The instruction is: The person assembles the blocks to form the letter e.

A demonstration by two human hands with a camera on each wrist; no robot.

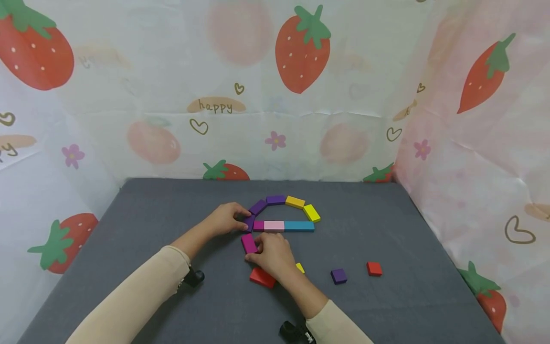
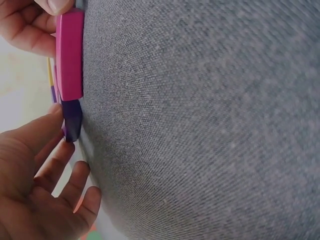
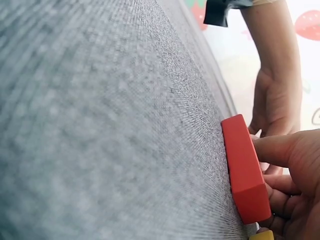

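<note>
Cloth (image 1: 172,200) | left grip (image 1: 222,220) pinches purple block (image 2: 73,120) | right grip (image 1: 274,253), magenta block (image 1: 248,243) | red block (image 1: 261,277) nearby

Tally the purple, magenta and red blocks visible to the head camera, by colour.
Purple blocks: 4
Magenta blocks: 2
Red blocks: 2
Total: 8

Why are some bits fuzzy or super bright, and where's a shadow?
Head view: a soft shadow on the grey cloth beside the left sleeve; left wrist view: pale backdrop washed out behind the left hand; right wrist view: cloth fuzzy at far left, red block crisper.
</note>
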